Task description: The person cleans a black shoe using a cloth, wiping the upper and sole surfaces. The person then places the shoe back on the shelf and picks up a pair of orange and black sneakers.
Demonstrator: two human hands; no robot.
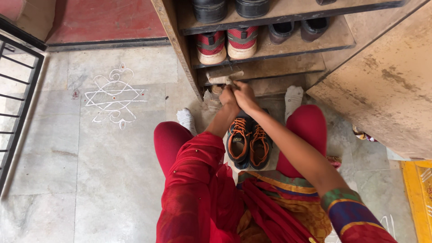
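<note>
Brush worked along the lowest shelf of the shoe rack.

The brush [223,74] is lain flat on the lowest shelf [270,67], long axis roughly left-right, slightly tilted, far end pointed left toward the rack's side panel. It is gripped at its near end by the left hand [228,96] and right hand [245,95], fingers curled shut around it, pressed together. Judged: sweeping step mid-stroke; next stroke needs flat contact held along the shelf. Dark sneakers with orange laces [248,141] are parked between the knees.

Dusty wooden rack [180,40], matt stone floor [112,153]
</note>
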